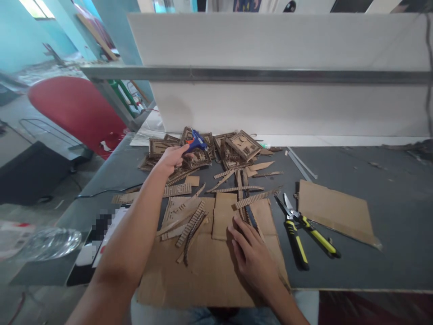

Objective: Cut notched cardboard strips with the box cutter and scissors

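Note:
My left hand (174, 159) stretches to the back of the table, its fingers closed on the end of a blue glue gun (196, 141). Around and under the gun lie several small cardboard frames (163, 147), piled up. My right hand (251, 250) rests palm down, fingers extended, at the edge of a small cardboard rectangle (224, 221). Both lie over a large cardboard sheet (203, 284) at the table's front. Just beyond my right fingertips is a corrugated cardboard strip (254, 199). More loose strips (193, 223) are heaped on the sheet's left half.
Yellow-and-black shears (297, 225) lie with blades parted, right of the sheet. Further right is a flat cardboard piece (338, 212). A plastic bottle (50, 243) is at the left edge. A metal rail (253, 75) and white panel (270, 108) stand behind the table.

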`<state>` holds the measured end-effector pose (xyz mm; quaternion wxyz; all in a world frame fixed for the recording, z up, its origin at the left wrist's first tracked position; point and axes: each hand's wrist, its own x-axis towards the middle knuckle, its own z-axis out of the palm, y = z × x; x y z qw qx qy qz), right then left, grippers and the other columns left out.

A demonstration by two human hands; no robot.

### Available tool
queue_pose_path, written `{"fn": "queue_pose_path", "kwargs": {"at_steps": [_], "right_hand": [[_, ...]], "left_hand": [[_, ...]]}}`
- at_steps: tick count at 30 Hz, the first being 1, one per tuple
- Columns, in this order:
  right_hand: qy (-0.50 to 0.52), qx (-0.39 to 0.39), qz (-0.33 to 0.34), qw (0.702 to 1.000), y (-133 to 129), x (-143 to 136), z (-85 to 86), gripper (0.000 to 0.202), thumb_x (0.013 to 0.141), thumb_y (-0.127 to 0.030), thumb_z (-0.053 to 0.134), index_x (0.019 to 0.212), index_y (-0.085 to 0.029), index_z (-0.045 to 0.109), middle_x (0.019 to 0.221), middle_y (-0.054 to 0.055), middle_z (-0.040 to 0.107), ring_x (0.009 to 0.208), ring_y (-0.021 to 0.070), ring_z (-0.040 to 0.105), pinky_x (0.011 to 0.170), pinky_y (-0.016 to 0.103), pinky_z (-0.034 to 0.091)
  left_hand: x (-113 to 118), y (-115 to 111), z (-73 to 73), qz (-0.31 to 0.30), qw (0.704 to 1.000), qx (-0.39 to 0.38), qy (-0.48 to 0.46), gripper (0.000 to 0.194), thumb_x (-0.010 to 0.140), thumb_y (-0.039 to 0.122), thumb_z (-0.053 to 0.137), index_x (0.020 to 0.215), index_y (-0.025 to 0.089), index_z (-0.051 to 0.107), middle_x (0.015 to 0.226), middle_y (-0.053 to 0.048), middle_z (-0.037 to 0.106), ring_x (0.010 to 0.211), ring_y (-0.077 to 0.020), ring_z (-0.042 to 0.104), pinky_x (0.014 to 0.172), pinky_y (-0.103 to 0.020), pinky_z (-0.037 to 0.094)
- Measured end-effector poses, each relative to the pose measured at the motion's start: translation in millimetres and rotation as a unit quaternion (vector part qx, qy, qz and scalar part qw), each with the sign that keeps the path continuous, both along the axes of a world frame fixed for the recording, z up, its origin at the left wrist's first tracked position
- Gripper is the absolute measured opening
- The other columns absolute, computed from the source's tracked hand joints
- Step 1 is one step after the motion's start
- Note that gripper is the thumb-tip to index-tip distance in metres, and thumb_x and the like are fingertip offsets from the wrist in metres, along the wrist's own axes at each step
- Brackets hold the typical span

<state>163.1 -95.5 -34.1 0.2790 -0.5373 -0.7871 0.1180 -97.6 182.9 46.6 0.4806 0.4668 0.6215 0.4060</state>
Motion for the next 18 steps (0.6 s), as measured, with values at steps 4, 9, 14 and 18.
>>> {"fn": "queue_pose_path", "kwargs": {"at_steps": [4,9,14,18], "right_hand": [[-0.006,-0.002,-0.002,1.0,0,-1,2.1,0.034,0.098,-0.016,0.046,0.127,-0.02,0.062,0.146,0.011,0.055,0.13,0.0262,0.054,0.105,0.049,0.053],[0.003,-0.007,0.0,1.0,0,0,2.4,0.036,0.097,-0.013,0.045,0.128,-0.021,0.062,0.146,0.01,0.055,0.131,0.0258,0.054,0.105,0.049,0.054],[-0.002,-0.007,0.004,1.0,1,1,1.3,0.035,0.098,-0.015,0.045,0.128,-0.021,0.062,0.146,0.011,0.055,0.131,0.0267,0.054,0.105,0.05,0.053],[0.003,-0.002,-0.002,1.0,1,0,2.4,0.034,0.098,-0.015,0.045,0.127,-0.021,0.063,0.145,0.011,0.056,0.13,0.026,0.055,0.104,0.049,0.054]], "left_hand": [[5,-4,-4.0,0.019,1.0,0.02,0.001,0.024,0.075,0.032,0.075,0.073,0.008,0.07,0.087,-0.015,0.078,0.037,-0.0027,0.043,0.036,-0.02,0.027],[12,-11,-11.6,0.039,0.998,0.041,0.012,0.024,0.075,0.032,0.072,0.074,0.009,0.07,0.083,-0.013,0.077,0.046,-0.0068,0.058,0.039,-0.019,0.029],[17,-16,-18.3,0.041,0.997,0.057,0.034,0.029,0.077,0.039,0.068,0.076,0.01,0.068,0.083,-0.012,0.076,0.051,-0.0085,0.062,0.043,-0.018,0.032],[18,-16,-21.4,0.044,0.992,0.07,0.093,0.029,0.082,0.041,0.064,0.082,0.012,0.066,0.082,-0.01,0.075,0.052,-0.0105,0.062,0.048,-0.021,0.038]]}}
